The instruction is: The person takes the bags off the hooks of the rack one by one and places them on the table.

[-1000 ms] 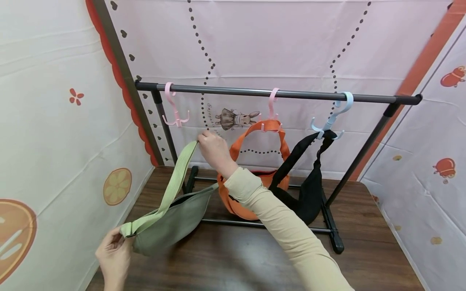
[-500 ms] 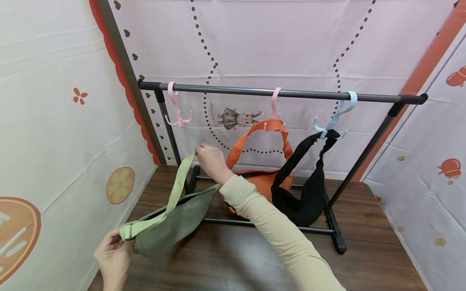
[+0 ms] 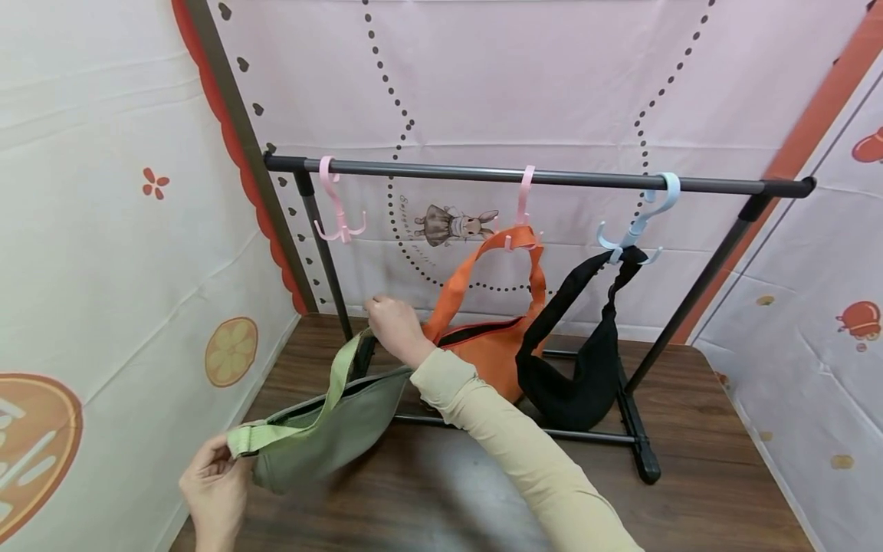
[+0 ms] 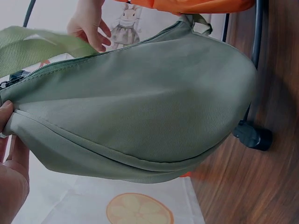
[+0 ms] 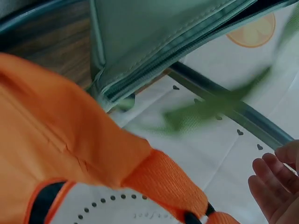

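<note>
A grey-green crescent sling bag (image 3: 345, 433) with a light green strap (image 3: 338, 376) hangs at the left, its zip opening upward. At its near end, my left hand (image 3: 215, 487) pinches the corner where strap and bag join. My right hand (image 3: 398, 330) is above the bag's far end. In the right wrist view the fingers of the right hand (image 5: 275, 186) are loosely bent with nothing between them, and the blurred strap (image 5: 205, 112) is apart from them. An orange bag (image 3: 486, 356) hangs beside the right hand, partly hidden by the forearm.
A black rack's top bar (image 3: 428, 170) carries a bare pink hook (image 3: 338, 207), another pink hook (image 3: 526, 192) with the orange bag, and a blue hook (image 3: 645, 218) with a black bag (image 3: 579, 383). Printed cloth walls (image 3: 124, 291) flank the brown wood-look floor (image 3: 455, 491).
My right hand has moved down and let go of the green strap, which sags toward the bag. The left hand keeps its pinch. The orange bag has swung and turned slightly.
</note>
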The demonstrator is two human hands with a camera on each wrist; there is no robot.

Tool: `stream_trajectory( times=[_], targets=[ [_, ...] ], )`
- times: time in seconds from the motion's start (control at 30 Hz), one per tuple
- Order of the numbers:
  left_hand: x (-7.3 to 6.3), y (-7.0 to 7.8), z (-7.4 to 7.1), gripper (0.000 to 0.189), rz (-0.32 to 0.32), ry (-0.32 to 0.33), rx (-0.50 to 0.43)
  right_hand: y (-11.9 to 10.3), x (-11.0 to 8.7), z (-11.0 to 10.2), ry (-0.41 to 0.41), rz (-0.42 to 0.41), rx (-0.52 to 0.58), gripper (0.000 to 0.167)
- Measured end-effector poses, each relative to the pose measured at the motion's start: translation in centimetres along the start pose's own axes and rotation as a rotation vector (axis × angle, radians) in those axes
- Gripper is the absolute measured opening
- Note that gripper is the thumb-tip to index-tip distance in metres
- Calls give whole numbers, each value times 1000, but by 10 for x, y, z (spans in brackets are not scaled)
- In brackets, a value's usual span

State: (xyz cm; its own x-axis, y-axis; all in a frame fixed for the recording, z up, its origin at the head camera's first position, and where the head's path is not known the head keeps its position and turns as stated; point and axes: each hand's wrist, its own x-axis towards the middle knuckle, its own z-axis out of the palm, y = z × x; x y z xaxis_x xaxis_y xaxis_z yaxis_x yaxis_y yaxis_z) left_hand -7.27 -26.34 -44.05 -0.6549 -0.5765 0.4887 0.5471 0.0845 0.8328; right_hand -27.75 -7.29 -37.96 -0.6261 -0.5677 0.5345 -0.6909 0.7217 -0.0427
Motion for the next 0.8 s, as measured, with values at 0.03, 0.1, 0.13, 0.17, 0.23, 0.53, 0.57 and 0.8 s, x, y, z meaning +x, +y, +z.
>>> stream_trajectory(
  times=[0.03,0.1,0.13,0.17,0.23,0.53,0.57,0.8],
  targets=[
    [0,-1,-1,28,3,2,3,0,-2,1,-8,5,22,17],
    [-1,-4,-2,34,0,15,-5,-1,-8,0,-12,19,75,17],
    [-1,-5,-2,37,1,21,-12,-2,-12,-1,-9,28,109,18],
    [-1,-6,-2,39,-2,31,-10,-2,-15,-1,0,36,139,18],
    [-1,-7,-2,41,1,40,3,-2,-25,-2,25,54,200,18],
    [1,3,-2,32,-43,81,171,-7,-73,-5,221,16,327,18],
    [1,4,-2,31,-44,85,189,-9,-78,-5,242,-5,337,18],
    [3,1,-7,36,-15,109,-48,-22,-116,-1,289,-30,455,17]
  ],
)
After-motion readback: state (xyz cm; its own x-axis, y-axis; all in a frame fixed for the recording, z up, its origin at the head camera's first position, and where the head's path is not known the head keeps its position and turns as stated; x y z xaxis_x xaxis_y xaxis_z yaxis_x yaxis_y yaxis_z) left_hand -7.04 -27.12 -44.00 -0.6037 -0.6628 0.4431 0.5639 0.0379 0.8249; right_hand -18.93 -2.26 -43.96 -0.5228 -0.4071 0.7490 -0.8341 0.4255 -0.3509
